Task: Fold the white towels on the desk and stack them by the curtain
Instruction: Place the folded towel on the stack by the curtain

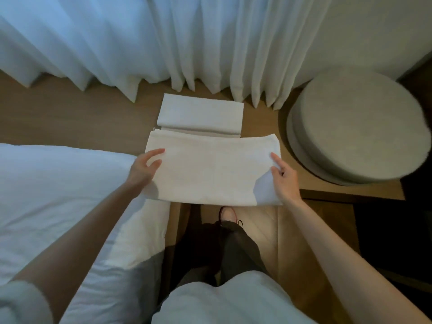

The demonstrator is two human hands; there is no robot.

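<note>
Mid-fold, my left hand point(146, 164) and right hand point(284, 178) each grip 1 side of the towel point(210, 169) on the surface point(70, 118), touching the folded towel point(201, 113) by the curtain point(140, 43); next I should probably fold it again.

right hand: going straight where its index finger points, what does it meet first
The right hand would cross the towel it holds, then bare desk, then likely the curtain, missing the folded stack.
</note>
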